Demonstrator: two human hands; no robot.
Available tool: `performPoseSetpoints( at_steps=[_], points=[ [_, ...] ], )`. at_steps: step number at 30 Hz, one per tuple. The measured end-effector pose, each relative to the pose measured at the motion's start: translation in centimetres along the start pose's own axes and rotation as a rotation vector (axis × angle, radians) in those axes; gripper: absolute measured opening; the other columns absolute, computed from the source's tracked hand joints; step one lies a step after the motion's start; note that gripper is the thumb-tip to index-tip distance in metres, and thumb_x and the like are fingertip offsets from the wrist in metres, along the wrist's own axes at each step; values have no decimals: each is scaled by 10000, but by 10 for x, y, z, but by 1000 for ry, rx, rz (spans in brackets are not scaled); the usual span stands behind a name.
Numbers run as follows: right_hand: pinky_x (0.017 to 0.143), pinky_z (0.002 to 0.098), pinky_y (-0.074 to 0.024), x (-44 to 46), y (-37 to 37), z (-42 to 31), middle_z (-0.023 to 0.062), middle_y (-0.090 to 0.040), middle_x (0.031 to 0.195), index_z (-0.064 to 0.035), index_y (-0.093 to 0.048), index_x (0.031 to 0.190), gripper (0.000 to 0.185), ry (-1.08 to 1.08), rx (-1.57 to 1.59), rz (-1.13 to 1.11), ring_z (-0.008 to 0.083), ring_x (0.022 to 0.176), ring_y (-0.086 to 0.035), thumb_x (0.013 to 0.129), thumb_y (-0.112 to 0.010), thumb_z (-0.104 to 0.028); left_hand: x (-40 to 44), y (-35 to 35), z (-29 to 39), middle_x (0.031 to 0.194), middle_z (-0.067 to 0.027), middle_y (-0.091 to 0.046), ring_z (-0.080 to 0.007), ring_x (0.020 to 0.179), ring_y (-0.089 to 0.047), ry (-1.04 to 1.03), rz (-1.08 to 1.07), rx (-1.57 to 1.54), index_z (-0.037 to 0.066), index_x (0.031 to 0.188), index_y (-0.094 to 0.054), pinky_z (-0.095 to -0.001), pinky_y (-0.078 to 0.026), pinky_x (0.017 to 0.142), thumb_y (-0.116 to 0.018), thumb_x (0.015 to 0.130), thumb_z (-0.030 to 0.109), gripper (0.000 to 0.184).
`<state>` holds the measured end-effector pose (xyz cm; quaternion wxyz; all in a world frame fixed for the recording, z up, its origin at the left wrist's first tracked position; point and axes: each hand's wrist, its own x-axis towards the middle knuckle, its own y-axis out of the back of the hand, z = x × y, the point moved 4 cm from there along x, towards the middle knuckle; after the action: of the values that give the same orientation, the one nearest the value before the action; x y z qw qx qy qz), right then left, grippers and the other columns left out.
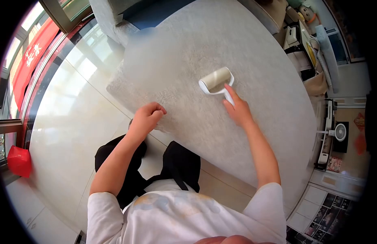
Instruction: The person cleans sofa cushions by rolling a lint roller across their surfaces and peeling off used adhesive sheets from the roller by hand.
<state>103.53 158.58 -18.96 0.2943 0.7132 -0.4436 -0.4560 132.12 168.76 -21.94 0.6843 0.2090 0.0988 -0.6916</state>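
A lint roller (216,80) with a white handle and a pale cylinder rests against the light grey fabric of a sofa seat (253,49). My right hand (238,107) grips its handle, index finger stretched along the neck. Over the near left edge of the seat is my left hand (147,117), its fingers curled in; whether anything is inside them is hidden. Beneath the roller and towards the left, the fabric looks slightly rumpled.
Glossy tiles (70,110) cover the floor at left, where a red bag (19,161) stands by the doorway. A sofa arm (109,20) rises at the upper left. Furniture with a white fan (340,132) lines the far right.
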Motion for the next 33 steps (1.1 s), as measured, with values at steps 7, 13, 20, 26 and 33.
performPoseSetpoints(
  at_steps=[7, 13, 20, 26, 33],
  points=[
    [622, 341, -488, -114, 12, -3, 118, -617, 870, -147, -478, 1280, 543, 506, -141, 344, 265, 720, -602, 766, -645, -98, -17, -15, 20, 625, 73, -398, -35, 561, -330, 21, -262, -83, 77, 916, -624, -213, -269, 499, -513, 869, 257, 217],
    [451, 268, -416, -151, 29, -57, 43, -583, 676, -153, -602, 1100, 499, 813, -88, 419, 182, 531, -545, 634, -724, -27, -33, -29, 36, 771, 17, -469, -60, 610, -362, -227, -420, -364, 37, 1105, -591, -200, -303, 577, -459, 898, 402, 440],
    [685, 333, -489, -159, 21, -43, 154, -614, 980, 70, -445, 1190, 519, 370, 411, -5, 234, 840, -606, 734, -612, -113, -56, -28, 60, 924, -62, -520, -96, 610, -415, -577, -525, -388, -37, 1152, -542, -233, -345, 595, -423, 880, 554, 661],
    [864, 392, -493, -155, 15, -43, 170, -550, 1177, 56, -374, 1279, 692, 206, 850, -151, 269, 1047, -576, 759, -698, -265, -67, -23, 64, 908, -74, -518, -127, 632, -430, -681, -517, -420, -53, 1102, -557, -254, -361, 618, -464, 878, 498, 601],
    [900, 404, -477, -151, 14, -47, 157, -544, 1189, 33, -361, 1295, 709, 188, 885, -214, 277, 1067, -567, 755, -703, -273, -71, -15, 64, 904, -88, -525, -127, 637, -436, -654, -468, -456, -53, 1089, -564, -255, -366, 610, -487, 868, 481, 583]
  ],
)
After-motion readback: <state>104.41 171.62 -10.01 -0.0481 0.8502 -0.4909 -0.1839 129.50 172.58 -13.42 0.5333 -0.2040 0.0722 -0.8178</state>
